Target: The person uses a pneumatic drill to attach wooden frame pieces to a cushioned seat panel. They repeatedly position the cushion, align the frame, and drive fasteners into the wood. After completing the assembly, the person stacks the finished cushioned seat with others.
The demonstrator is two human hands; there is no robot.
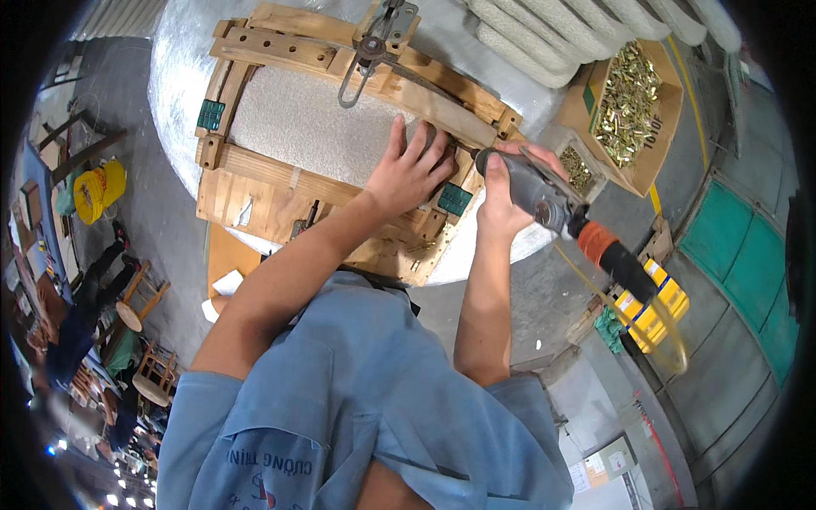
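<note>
In my right hand (508, 189) is a grey air screwdriver (544, 200) with an orange band, its tip turned left against the right end of a wooden frame (276, 48). A pale, textured grey panel (314, 119) lies inside this frame. My left hand (414, 166) rests with fingers spread over the panel's right end, beside the frame's end bar and close to the tool's tip. Just below that hand is a dark green block (455, 199). Another green block (211, 114) sits at the frame's left end. A metal clamp (371, 49) reaches over the frame's far side.
An open cardboard box (663, 127) of brass-coloured fasteners stands at the right, beside a smaller box of fasteners (576, 168). Pale ribbed pieces (544, 38) are stacked behind. A yellow hose (676, 344) hangs at the right. People and stools (151, 389) are far left.
</note>
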